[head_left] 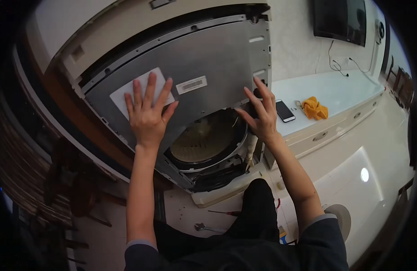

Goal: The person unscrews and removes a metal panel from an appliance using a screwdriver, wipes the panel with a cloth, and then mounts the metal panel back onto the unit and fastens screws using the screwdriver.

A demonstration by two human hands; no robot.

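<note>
A large grey metal panel (217,54) covers the upper part of an opened appliance, with a barcode label (191,85) near its middle. My left hand (149,110) lies with spread fingers over a white sheet (120,95) on the panel's left part. At the panel's right edge is my right hand (261,113), its fingers apart and bent, with nothing visible between them. Whether its fingertips touch the edge I cannot tell. Below the panel, a round opening (204,140) with a dark rim shows the inside of the appliance.
A phone (285,111) and an orange cloth (314,108) lie on the white cabinet (344,90) at the right. On the floor are a screwdriver (228,212), a wrench (208,228), several small screws and a brush (283,235). A television (339,20) hangs on the wall.
</note>
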